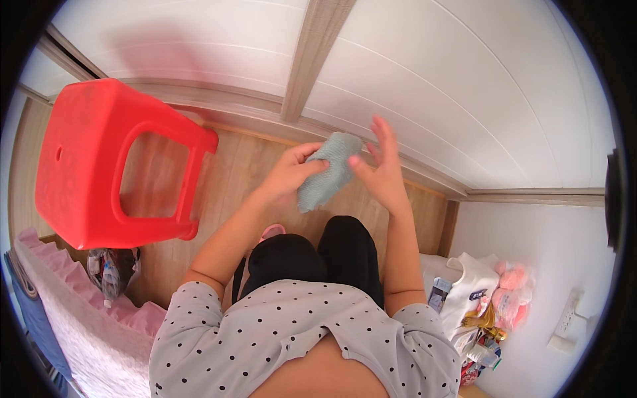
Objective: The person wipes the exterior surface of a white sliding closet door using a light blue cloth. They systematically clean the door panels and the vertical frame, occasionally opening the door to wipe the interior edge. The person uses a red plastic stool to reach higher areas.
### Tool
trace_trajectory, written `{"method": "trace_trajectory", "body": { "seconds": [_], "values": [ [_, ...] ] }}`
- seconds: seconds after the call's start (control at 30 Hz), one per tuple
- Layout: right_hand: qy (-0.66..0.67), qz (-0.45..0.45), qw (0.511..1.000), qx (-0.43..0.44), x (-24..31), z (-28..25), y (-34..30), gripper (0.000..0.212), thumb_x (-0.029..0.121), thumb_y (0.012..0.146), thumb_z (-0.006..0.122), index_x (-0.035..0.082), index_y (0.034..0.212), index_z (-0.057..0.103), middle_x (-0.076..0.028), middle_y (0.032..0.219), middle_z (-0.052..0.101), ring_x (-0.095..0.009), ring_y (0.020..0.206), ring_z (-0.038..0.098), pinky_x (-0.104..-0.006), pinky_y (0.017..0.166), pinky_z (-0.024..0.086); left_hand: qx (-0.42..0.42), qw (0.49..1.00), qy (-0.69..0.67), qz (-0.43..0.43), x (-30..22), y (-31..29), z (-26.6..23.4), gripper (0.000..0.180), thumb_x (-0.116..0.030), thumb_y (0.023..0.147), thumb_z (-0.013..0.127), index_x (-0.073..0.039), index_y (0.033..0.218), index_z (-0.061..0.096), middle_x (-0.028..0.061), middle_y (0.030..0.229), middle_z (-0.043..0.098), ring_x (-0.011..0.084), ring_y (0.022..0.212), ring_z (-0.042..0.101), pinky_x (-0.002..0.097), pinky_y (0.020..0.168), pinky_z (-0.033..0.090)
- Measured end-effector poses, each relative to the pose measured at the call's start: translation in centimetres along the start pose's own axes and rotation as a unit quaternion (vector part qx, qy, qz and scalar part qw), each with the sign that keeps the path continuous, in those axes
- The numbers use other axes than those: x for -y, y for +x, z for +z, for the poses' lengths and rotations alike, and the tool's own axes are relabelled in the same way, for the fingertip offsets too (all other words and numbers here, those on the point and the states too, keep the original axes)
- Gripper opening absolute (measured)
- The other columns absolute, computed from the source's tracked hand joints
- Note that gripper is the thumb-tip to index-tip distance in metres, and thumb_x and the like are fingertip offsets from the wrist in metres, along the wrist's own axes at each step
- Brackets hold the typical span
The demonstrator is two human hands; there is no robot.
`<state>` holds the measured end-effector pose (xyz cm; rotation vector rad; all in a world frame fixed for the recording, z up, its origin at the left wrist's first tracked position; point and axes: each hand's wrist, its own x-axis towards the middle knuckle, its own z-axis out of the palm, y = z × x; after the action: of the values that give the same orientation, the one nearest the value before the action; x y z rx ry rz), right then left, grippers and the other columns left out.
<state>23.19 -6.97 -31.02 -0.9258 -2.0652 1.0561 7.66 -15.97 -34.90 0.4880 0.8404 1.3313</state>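
While our left hand (290, 176) grasps a nubbly, oblong grey-green cloth (336, 166), our right hand (383, 176), splayed and ungripping, hangs at its three o'clock.

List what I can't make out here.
Head view:
Left hand: some fingers, hidden behind the cloth.
Cloth: underside, turned away.
Right hand: whether its thumb touches the cloth, unclear from this angle.
Bag: exact contents, too small and blurred.
Pink cover: lower part, cut off by the picture edge.
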Motion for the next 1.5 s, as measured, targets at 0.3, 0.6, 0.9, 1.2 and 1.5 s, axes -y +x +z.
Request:
{"method": "trace_trajectory", "body": {
  "seconds": [0.3,0.6,0.9,1.2,1.5],
  "values": [
    [0.378,0.247,0.890,0.066,-0.7,-1.0,0.0,0.044,0.015,0.081,0.064,0.001,0.119,0.046,-0.006,0.108,0.055,-0.014,0.101,0.051,-0.0311,0.086,0.041,-0.128,0.952,0.225,0.162,-2.6,1.1,-1.4,0.030,-0.019,0.090,0.049,0.001,0.113,0.050,0.0083,0.105,0.057,0.0148,0.093,0.056,0.0295,0.076,0.048],
    [0.318,0.209,0.923,0.052,-2.3,1.1,-1.5,0.033,0.017,0.083,0.062,0.003,0.112,0.052,-0.004,0.102,0.058,-0.014,0.090,0.054,-0.0288,0.078,0.042,-0.012,1.000,-0.021,-0.005,-0.6,-0.3,0.7,0.041,-0.024,0.089,0.053,-0.001,0.121,0.041,0.0090,0.114,0.052,0.0185,0.106,0.051,0.0386,0.087,0.046],
    [0.062,-0.024,0.998,0.023,-0.4,0.7,-0.5,0.053,0.008,0.077,0.064,0.006,0.125,0.043,-0.012,0.126,0.043,-0.022,0.111,0.045,-0.0352,0.086,0.041,0.021,0.999,-0.020,0.028,0.9,0.5,-0.2,0.047,-0.008,0.085,0.048,-0.009,0.130,0.036,0.0042,0.121,0.046,0.0156,0.108,0.048,0.0341,0.089,0.041],
    [0.058,0.011,0.997,0.057,-0.6,0.3,-1.2,0.044,0.003,0.080,0.057,0.007,0.123,0.046,-0.010,0.114,0.053,-0.019,0.107,0.049,-0.0289,0.087,0.041,-0.010,0.996,0.048,0.080,0.6,0.9,1.4,0.044,-0.012,0.088,0.049,-0.009,0.131,0.037,0.0023,0.112,0.051,0.0114,0.099,0.049,0.0261,0.081,0.042],
    [0.014,-0.124,0.892,-0.435,5.0,-15.0,5.1,0.038,0.013,0.082,0.062,0.001,0.115,0.049,-0.009,0.110,0.052,-0.015,0.100,0.049,-0.0277,0.084,0.042,-0.167,0.812,0.258,0.497,-15.0,5.0,2.4,0.036,-0.027,0.095,0.038,0.000,0.119,0.043,0.0105,0.114,0.049,0.0199,0.110,0.046,0.0353,0.098,0.035]
  ]
}}
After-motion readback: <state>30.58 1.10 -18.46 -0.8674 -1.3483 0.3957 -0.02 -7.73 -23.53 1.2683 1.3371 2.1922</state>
